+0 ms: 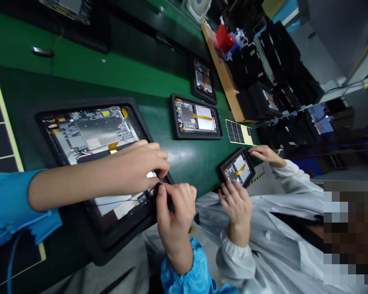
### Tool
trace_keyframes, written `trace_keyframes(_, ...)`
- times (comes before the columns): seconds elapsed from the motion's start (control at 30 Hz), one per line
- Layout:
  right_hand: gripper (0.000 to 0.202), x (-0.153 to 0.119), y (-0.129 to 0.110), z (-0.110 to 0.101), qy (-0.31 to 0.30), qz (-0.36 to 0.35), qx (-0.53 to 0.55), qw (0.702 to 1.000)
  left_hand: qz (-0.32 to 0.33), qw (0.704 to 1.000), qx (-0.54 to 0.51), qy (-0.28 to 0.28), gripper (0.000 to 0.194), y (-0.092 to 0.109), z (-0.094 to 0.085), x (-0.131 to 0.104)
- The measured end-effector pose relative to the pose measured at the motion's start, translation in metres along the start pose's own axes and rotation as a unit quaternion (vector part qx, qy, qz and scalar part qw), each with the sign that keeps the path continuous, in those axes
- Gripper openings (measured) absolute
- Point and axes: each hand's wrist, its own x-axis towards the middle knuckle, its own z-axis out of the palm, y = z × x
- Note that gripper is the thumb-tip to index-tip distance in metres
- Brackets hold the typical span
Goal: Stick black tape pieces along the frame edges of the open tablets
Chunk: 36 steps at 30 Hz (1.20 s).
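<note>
An opened tablet-like device (101,130) lies in a black foam frame (138,112), its circuit board, metal plate and orange tape showing. My left hand (135,165) reaches across the device, thumb and fingers pinched at the frame's right edge. Close beside it, my right hand (176,204) pinches with thumb and index finger at the same edge. Their fingertips nearly meet; what lies between them is too small to make out. A thin black wire (119,201) runs over the lower part of the device.
Two similar framed devices (199,118) (204,79) lie farther along the green table (116,85). At the right, a co-worker's hands (237,202) touch another device (241,169). Dark sticker sheets (239,132) lie near it. Black frames are stacked beyond a wooden edge (223,77).
</note>
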Motion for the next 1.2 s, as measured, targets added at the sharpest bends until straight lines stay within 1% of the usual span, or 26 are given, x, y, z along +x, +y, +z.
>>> trace_keyframes(0.03, 0.03, 0.002, 0.011, -0.008, 0.008, 0.001, -0.001, 1.0, -0.001, 1.0, -0.001, -0.001, 0.014, -0.001, 0.001, 0.0)
trace_keyframes(0.1, 0.03, 0.009, 0.039, -0.029, 0.023, 0.004, -0.002, 1.0, 0.004, 1.0, 0.0, 0.007, 0.014, -0.003, 0.004, 0.0)
trace_keyframes(0.13, 0.035, 0.013, 0.053, -0.041, 0.031, 0.007, -0.004, 0.999, 0.008, 1.0, 0.0, 0.014, 0.014, -0.004, 0.005, -0.001)
trace_keyframes(0.2, 0.064, 0.021, 0.076, -0.06, 0.045, 0.011, -0.007, 0.999, 0.014, 1.0, 0.0, 0.027, 0.015, -0.005, 0.006, -0.002)
trace_keyframes(0.23, 0.073, 0.024, 0.081, -0.065, 0.05, 0.013, -0.008, 0.999, 0.016, 0.999, -0.002, 0.029, 0.014, -0.006, 0.006, -0.002)
trace_keyframes(0.27, 0.076, 0.025, 0.081, -0.066, 0.053, 0.015, -0.009, 0.998, 0.017, 1.0, -0.005, 0.025, 0.014, -0.006, 0.006, -0.002)
trace_keyframes(0.3, 0.073, 0.024, 0.076, -0.063, 0.055, 0.015, -0.01, 0.998, 0.018, 1.0, -0.009, 0.02, 0.013, -0.005, 0.005, -0.002)
trace_keyframes(0.33, 0.065, 0.022, 0.065, -0.056, 0.054, 0.015, -0.01, 0.998, 0.02, 1.0, -0.011, 0.015, 0.013, -0.005, 0.004, -0.001)
trace_keyframes(0.43, 0.037, 0.01, 0.014, -0.022, 0.045, 0.011, -0.006, 0.999, 0.028, 1.0, -0.005, 0.009, 0.013, -0.008, 0.001, -0.001)
trace_keyframes(0.5, 0.023, 0.005, -0.02, 0.001, 0.036, 0.007, 0.0, 0.999, 0.04, 0.999, 0.003, 0.008, 0.013, -0.012, 0.0, -0.003)
trace_keyframes(0.53, 0.019, 0.003, -0.033, 0.009, 0.034, 0.006, 0.003, 0.999, 0.054, 0.998, 0.006, 0.014, 0.013, -0.015, 0.0, -0.005)
trace_keyframes(0.6, 0.017, 0.004, -0.048, 0.017, 0.035, 0.005, 0.01, 0.999, 0.096, 0.994, 0.019, 0.043, 0.011, -0.019, 0.002, -0.011)
trace_keyframes(0.7, 0.021, 0.006, -0.051, 0.017, 0.037, 0.008, 0.03, 0.999, 0.149, 0.98, 0.054, 0.118, 0.005, -0.021, 0.007, -0.02)
trace_keyframes(0.77, 0.02, 0.007, -0.048, 0.014, 0.033, 0.012, 0.042, 0.999, 0.157, 0.972, 0.079, 0.155, 0.012, -0.019, 0.011, -0.023)
trace_keyframes(0.83, 0.02, 0.007, -0.047, 0.013, 0.029, 0.018, 0.05, 0.998, 0.154, 0.968, 0.096, 0.173, 0.015, -0.017, 0.014, -0.024)
trace_keyframes(0.93, 0.02, 0.006, -0.048, 0.013, 0.027, 0.024, 0.056, 0.998, 0.146, 0.968, 0.107, 0.176, 0.008, -0.015, 0.018, -0.023)
trace_keyframes(1.0, 0.019, 0.006, -0.049, 0.013, 0.026, 0.024, 0.057, 0.998, 0.141, 0.971, 0.104, 0.164, 0.005, -0.015, 0.02, -0.023)
trace_keyframes(1.13, 0.012, 0.009, -0.047, 0.012, 0.017, 0.007, 0.047, 0.999, 0.107, 0.982, 0.061, 0.141, 0.016, -0.014, 0.025, -0.026)
trace_keyframes(1.2, 0.011, 0.01, -0.046, 0.009, 0.006, -0.005, 0.038, 0.999, 0.106, 0.983, 0.049, 0.139, 0.021, -0.015, 0.025, -0.027)
